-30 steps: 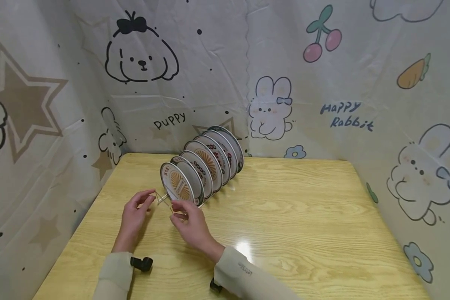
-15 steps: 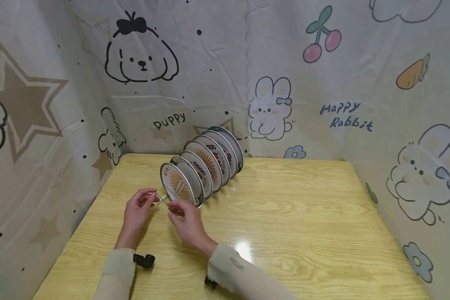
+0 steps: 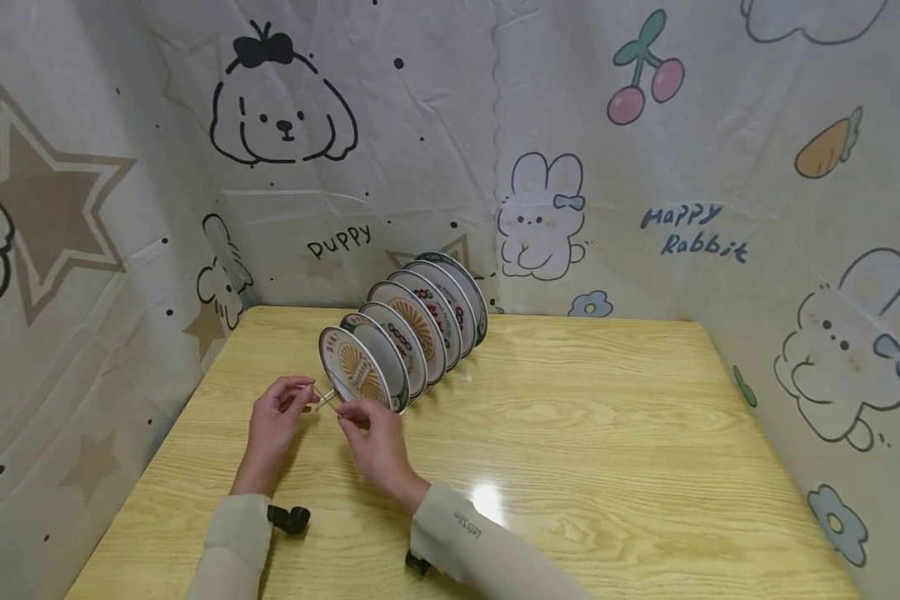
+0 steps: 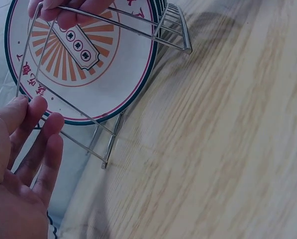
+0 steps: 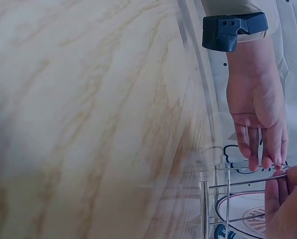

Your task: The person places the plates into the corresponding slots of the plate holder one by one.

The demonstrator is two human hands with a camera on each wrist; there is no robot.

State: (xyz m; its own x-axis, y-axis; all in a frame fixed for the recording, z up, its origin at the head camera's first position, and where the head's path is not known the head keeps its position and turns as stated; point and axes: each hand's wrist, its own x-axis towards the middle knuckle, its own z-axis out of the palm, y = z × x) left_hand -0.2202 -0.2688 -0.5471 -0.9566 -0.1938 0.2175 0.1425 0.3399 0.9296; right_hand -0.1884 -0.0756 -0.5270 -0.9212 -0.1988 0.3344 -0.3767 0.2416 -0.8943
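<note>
A metal wire dish rack (image 4: 108, 144) stands on the table, holding several round dark-rimmed plates (image 3: 408, 327) upright in a row running away from me. The nearest plate (image 4: 91, 107) has an orange sunburst print. My left hand (image 3: 272, 421) pinches the left side of the rack's near end between thumb and fingertip, its other fingers loosely bent, as the left wrist view shows. At the right side of that same end, my right hand (image 3: 381, 442) pinches the wire (image 5: 247, 181) between thumb and fingers. Both hands are apart from the plates in the head view.
The wood-grain table (image 3: 585, 433) extends to the right of the rack. Fabric walls (image 3: 435, 117) with cartoon prints enclose its back and both sides. The farthest plates stand close to the back wall. A black wrist camera (image 3: 288, 520) is strapped at the left cuff.
My right hand and forearm have shifted slightly left, and my left hand slightly right, bringing them a little closer together. The nearest plate has barely shifted; the other plates appear still.
</note>
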